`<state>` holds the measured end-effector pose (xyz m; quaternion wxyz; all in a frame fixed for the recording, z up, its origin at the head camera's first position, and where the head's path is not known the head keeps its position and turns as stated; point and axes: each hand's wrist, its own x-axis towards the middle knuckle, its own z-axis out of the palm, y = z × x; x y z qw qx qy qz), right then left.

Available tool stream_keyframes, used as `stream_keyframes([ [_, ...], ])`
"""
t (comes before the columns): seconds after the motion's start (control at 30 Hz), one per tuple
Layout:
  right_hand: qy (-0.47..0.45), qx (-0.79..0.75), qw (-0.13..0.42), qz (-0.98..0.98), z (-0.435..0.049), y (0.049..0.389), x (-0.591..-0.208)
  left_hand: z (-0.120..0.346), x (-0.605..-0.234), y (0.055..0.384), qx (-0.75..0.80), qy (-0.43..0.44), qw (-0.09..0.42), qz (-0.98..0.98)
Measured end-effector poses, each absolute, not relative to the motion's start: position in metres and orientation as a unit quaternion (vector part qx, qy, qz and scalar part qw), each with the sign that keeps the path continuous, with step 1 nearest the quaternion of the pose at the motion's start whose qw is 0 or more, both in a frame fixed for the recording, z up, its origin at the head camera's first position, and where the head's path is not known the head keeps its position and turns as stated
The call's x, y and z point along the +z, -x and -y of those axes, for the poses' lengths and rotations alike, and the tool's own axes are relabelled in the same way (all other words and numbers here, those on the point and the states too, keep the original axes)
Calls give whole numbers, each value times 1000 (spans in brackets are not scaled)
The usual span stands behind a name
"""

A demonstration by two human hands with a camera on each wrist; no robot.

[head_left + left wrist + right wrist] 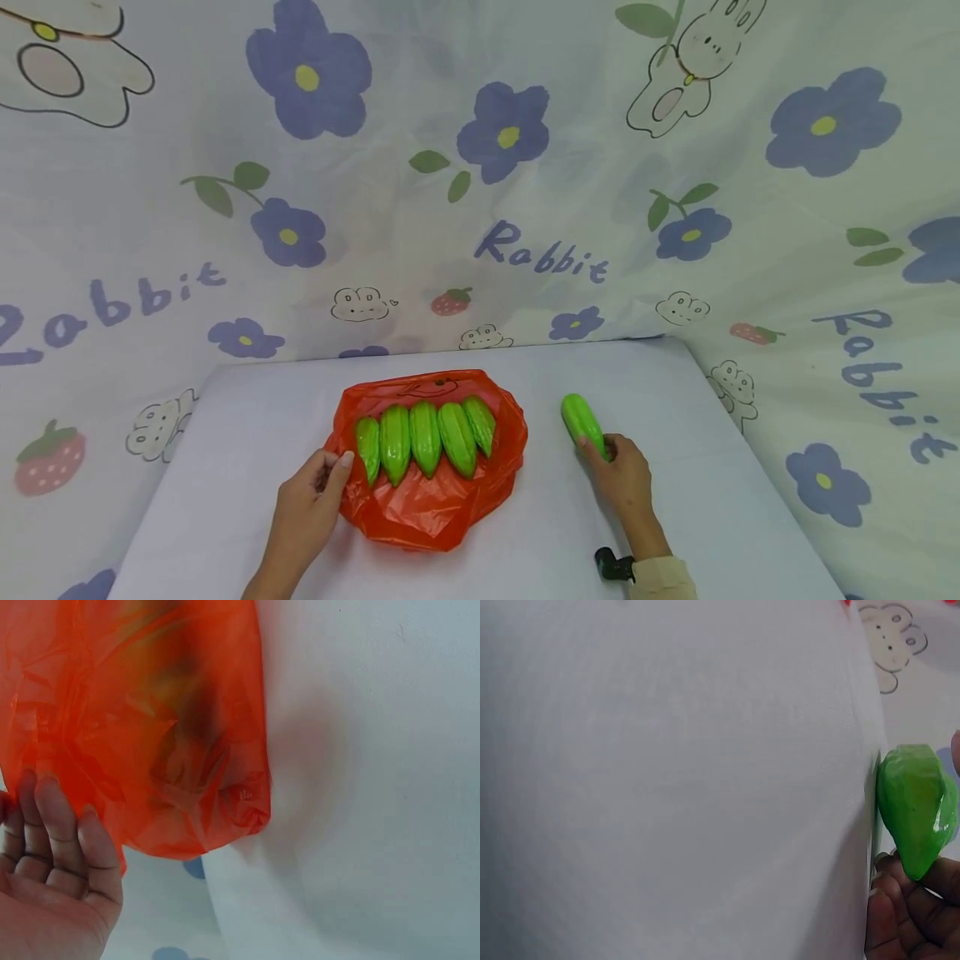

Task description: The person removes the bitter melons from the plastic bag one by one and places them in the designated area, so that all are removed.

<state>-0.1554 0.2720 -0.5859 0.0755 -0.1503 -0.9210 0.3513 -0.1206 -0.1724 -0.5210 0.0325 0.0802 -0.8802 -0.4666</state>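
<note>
A red plastic bag (pixel 420 512) lies with its mouth spread wide. Inside it several glossy green, long ridged fruit-like pieces (pixel 425 440) sit side by side in a row. At the bag's left rim my left hand (pixel 309 496) pinches the plastic between thumb and fingers. The left wrist view shows that hand (pixel 56 877) beside the bag's outer side (pixel 202 772), the pieces only dimly seen through it. Right of the bag, my right hand (pixel 624 477) grips the lower end of another green long piece (pixel 580 415). Its tapered tip (pixel 916 810) shows in the right wrist view.
Everything stands on a white-covered table (pixel 720 500). Behind and beside it hangs a pale cloth (pixel 405 242) printed with blue flowers, rabbits and strawberries. A small black device (pixel 613 565) sits at my right wrist, by a beige sleeve (pixel 663 577).
</note>
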Motion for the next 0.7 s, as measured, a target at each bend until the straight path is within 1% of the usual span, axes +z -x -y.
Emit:
stream_keyframes([
  [0.37, 144, 356, 75, 920, -275, 155, -593, 173, -519, 121, -464, -76, 33, 882],
  [0.7, 149, 369, 77, 914, -275, 150, -589, 176, -518, 122, -467, -79, 28, 880],
])
